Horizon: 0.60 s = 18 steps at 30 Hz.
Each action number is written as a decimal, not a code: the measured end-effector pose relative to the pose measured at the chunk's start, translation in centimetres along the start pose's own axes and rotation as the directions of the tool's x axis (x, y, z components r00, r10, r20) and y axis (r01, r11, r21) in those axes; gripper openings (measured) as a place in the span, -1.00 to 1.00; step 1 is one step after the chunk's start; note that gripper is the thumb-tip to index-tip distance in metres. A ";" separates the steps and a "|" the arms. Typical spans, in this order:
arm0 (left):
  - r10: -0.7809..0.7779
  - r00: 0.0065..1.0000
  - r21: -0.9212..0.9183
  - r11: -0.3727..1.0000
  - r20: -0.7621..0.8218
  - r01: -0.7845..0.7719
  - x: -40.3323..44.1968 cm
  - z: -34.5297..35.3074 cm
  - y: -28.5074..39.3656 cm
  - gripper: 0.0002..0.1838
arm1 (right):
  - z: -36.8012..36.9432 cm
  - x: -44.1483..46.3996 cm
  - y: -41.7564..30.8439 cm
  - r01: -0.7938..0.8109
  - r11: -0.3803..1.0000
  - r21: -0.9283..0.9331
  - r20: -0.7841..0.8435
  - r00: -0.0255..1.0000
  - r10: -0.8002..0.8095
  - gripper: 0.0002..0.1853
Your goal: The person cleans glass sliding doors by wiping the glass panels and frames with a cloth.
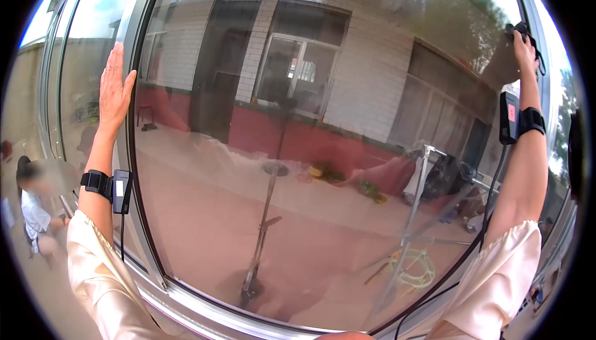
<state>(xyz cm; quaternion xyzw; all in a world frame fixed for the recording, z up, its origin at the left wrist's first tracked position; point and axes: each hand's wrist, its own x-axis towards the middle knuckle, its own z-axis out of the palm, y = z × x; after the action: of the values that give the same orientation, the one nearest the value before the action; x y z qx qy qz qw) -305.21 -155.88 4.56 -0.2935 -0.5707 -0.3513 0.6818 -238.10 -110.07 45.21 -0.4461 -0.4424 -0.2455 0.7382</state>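
Observation:
My left hand (115,89) lies flat with its fingers stretched upward against the metal frame (130,23) at the left of a large glass pane (298,172). Nothing is in it. Near the pane's upper right edge, my right hand (526,49) is closed round a dark, bunched object (519,28), which touches the glass and frame there; what it is cannot be made out. Each forearm wears a black strap with a small dark box and a cable.
The glass shows a brick building, a yard, a metal rack (417,197) and a coiled pale hose (412,268). A seated person (36,213) in a white top is at the lower left. A metal sill (205,308) runs along the pane's bottom.

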 end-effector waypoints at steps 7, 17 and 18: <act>0.126 0.992 -0.096 0.987 0.005 -0.125 1.7 -1.2 3.6 -0.29 | -2.5 -2.7 -2.0 -0.082 0.997 -0.003 0.107 0.991 0.082 -0.08; 0.121 0.989 -0.294 0.951 0.087 -0.091 3.6 -3.6 11.7 -0.23 | -5.4 -9.0 -21.8 0.039 0.982 0.183 0.036 0.998 -0.046 -0.16; 0.131 0.987 -0.339 0.936 0.097 -0.092 3.6 -3.9 12.3 -0.22 | -5.7 -9.7 -23.1 0.071 0.979 0.189 0.031 0.996 -0.078 -0.17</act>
<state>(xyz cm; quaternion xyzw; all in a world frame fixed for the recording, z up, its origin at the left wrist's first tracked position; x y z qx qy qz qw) -292.57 -152.37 7.41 -0.4567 -0.5245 -0.3857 0.6062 -257.85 -126.48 45.73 -0.3622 -0.4940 -0.2215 0.7588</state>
